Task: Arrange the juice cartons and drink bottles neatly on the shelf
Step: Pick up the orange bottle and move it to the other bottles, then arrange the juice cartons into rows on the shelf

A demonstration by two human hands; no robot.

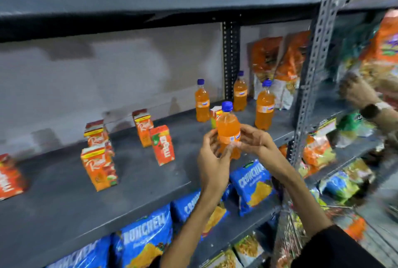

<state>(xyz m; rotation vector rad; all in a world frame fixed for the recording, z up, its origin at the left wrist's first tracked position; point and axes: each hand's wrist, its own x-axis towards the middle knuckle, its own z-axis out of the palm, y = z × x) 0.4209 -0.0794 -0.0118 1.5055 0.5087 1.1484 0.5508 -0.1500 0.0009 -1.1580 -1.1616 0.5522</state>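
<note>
An orange drink bottle point(228, 128) with a blue cap is held upright in front of the grey shelf point(140, 177), gripped between my left hand point(212, 158) and my right hand point(256, 140). Three more orange bottles stand at the back right of the shelf: one point(202, 104) on the left, one point(240, 93) by the upright and one point(265, 106) nearer. Several orange and red juice cartons stand scattered to the left, among them one point(99, 168) near the front, one point(162, 145) in the middle and one point(10, 177) at the far left edge. A small carton point(215, 114) is partly hidden behind the held bottle.
Blue snack bags point(252, 186) fill the shelf below. Orange snack packets point(277, 69) lean at the back right, past a perforated steel upright point(312, 69). Another person's hand with a wristwatch point(364, 99) handles packets on the neighbouring rack at right.
</note>
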